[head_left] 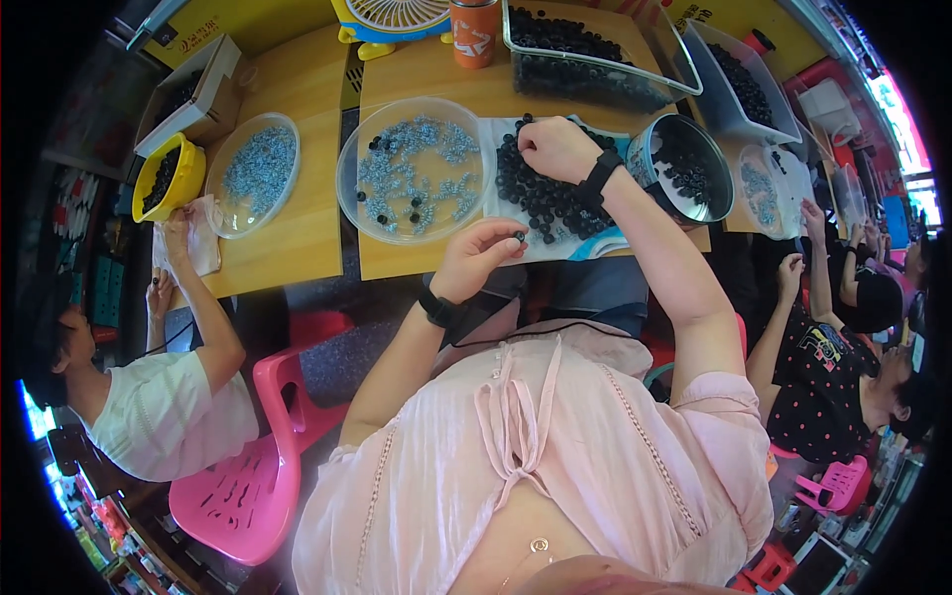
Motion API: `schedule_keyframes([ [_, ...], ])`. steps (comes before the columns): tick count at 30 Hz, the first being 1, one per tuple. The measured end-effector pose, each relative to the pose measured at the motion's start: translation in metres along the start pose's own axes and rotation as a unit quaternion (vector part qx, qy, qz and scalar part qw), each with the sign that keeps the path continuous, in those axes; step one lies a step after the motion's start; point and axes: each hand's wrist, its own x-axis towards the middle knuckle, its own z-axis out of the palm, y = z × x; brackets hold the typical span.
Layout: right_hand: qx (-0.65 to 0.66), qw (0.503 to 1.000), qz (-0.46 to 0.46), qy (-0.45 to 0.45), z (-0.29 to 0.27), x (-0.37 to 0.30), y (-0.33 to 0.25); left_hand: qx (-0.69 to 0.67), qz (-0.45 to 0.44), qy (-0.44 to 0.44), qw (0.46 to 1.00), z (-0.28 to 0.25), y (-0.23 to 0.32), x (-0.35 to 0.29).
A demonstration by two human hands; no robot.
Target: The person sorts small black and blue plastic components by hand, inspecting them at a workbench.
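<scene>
My left hand [476, 256] is closed in a pinch at the table's front edge. Between its thumb and forefinger sits a small round black part [519, 237]. My right hand [557, 149] is over a pile of small black round parts [550, 206] spread on a white cloth. Its fingers are curled together, and whatever is in them is hidden. Left of the pile stands a round clear tray [349, 203] with many small light-blue pieces [436, 144] and several black parts in it. A metal bowl [726, 188] of black parts stands right of the pile.
Behind are a clear bin [595, 87] of black parts, an orange cup [475, 35] and a blue-and-yellow fan [397, 15]. Another clear bin [788, 134] stands right. A person [164, 397] sits left by a second round tray [290, 188] and yellow bowl [194, 159]; others sit right.
</scene>
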Motion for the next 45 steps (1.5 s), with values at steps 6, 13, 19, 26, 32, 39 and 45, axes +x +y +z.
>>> schedule_keyframes([
  [6,-0.026,1.000,0.011,0.005,0.001,0.002,-0.004,-0.009,-0.003,0.000,1.000,-0.002,-0.002,0.000],
  [13,-0.027,0.998,0.034,-0.039,-0.005,0.008,-0.005,0.010,0.002,0.005,1.000,0.001,0.000,0.000],
  [19,0.212,0.970,0.120,0.006,-0.017,-0.006,0.001,-0.007,0.002,0.007,1.000,-0.001,-0.003,-0.001],
  [26,0.283,0.942,0.171,0.064,-0.039,-0.040,0.013,0.029,0.005,-0.003,1.000,-0.003,-0.002,-0.001],
  [32,0.533,0.834,0.135,0.038,-0.032,-0.079,0.000,-0.015,0.025,0.031,0.999,0.007,0.009,0.005],
  [39,0.515,0.850,0.094,0.067,-0.007,-0.090,-0.044,-0.065,0.050,0.145,0.986,0.036,0.028,0.045],
  [45,0.456,0.877,0.077,0.132,-0.003,-0.092,-0.053,0.086,0.109,0.180,0.974,0.048,0.020,0.053],
])
